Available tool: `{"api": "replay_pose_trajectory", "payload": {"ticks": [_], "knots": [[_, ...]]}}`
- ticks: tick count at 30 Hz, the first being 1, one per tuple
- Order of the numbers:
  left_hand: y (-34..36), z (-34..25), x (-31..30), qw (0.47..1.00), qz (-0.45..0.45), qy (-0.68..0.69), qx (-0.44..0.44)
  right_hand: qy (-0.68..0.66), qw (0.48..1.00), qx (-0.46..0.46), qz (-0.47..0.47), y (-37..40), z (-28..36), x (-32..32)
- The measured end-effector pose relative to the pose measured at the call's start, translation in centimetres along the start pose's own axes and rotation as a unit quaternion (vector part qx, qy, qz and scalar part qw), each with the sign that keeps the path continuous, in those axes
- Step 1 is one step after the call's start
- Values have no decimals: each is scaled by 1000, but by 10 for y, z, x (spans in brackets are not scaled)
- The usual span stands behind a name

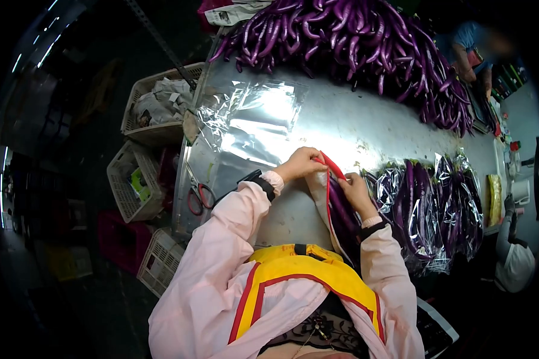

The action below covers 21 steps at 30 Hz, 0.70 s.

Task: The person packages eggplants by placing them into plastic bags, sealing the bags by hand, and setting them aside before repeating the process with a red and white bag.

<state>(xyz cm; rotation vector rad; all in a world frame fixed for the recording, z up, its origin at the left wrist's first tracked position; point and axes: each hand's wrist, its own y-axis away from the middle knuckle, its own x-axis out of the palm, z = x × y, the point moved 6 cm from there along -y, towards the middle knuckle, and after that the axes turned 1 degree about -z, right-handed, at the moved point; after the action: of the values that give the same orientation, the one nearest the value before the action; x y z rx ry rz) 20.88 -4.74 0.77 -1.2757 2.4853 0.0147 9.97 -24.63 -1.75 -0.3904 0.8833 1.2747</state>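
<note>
My left hand (300, 165) pinches the upper end of a pale, clear-looking bag with a red edge (331, 163). On the other side of that opening, my right hand (357, 192) has its fingers closed on the same red edge. Long purple eggplants (341, 210) lie inside the bag, between my hands and close to my body. My right forearm partly hides them. Immediately to the right are several eggplants packed in clear plastic (410, 209).
A big heap of loose eggplants (353, 42) covers the metal table's (335, 107) far side. Clear bags (251, 128) and red-handled scissors (199, 196) lie left. Crates (132, 185) stand beyond the left edge. Other people (470, 51) are at the right.
</note>
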Motion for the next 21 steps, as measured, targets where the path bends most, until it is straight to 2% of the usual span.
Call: {"api": "replay_pose_trajectory", "payload": {"ticks": [2,4,6,7,8,10,14,16,17,18,20,21], "knots": [[1,34,9,977,77,28,-199,41,997,-59,1,-7,1,18],[3,43,9,975,62,44,-209,-5,990,-104,-94,11,27,8],[7,52,10,968,58,91,-228,-65,978,-158,-116,32,48,10],[9,50,6,970,62,75,-221,-44,974,-200,-98,44,62,14],[15,49,6,969,60,78,-227,-44,975,-198,-92,48,64,15],[22,55,4,934,18,214,-284,-32,958,-264,-106,52,76,14],[26,60,7,931,-13,234,-280,-7,956,-270,-115,49,85,11],[22,60,7,945,-20,169,-279,58,961,-245,-113,39,75,10],[19,64,9,945,-22,172,-278,59,945,-289,-142,32,68,10],[17,67,11,947,-10,156,-281,62,944,-291,-141,27,65,15],[11,73,12,948,0,142,-286,-4,954,-247,-171,18,53,19],[4,52,6,975,35,30,-218,-5,954,-248,-169,17,57,19]]}}
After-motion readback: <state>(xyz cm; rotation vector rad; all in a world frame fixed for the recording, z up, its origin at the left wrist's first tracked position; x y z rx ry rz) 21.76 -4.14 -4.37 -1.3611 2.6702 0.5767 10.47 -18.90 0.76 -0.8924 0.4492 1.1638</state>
